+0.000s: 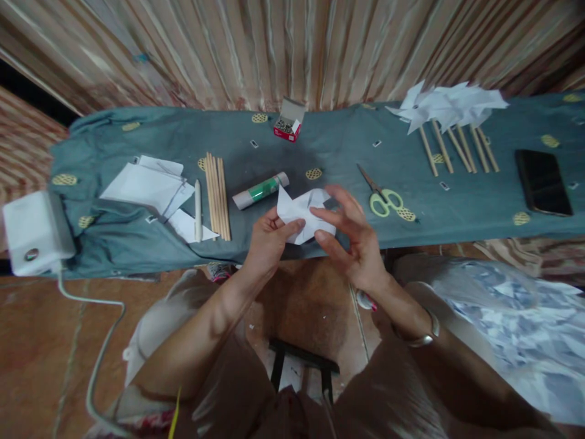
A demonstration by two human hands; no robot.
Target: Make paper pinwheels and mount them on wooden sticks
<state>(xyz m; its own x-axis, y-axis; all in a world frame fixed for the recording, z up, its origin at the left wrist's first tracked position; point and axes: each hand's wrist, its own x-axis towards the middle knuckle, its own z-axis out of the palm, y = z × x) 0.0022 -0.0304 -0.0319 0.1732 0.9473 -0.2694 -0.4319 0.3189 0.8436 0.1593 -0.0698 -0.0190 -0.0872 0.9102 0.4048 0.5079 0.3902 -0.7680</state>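
A folded white paper pinwheel [297, 208] is held just above the front part of the cloth-covered table. My left hand [269, 241] pinches its left side, thumb on top and fingers beneath. Over its right side is my right hand [354, 235], fingers spread, with the index fingertip and thumb tip at the paper. Behind the pinwheel lies a green-and-white tube [260, 191]. Scissors [381, 195] with light green handles rest to the right of my hands, blades partly apart. Left of the tube are several wooden sticks [217, 195] side by side.
An open red box [287, 129] of small pins stands at the back. White paper sheets [146, 186] and a white pen-like tool [198, 210] lie left. Right are several pinwheels on sticks [450, 107] and a black phone [543, 182]. A white corded device [36, 231] sits far left.
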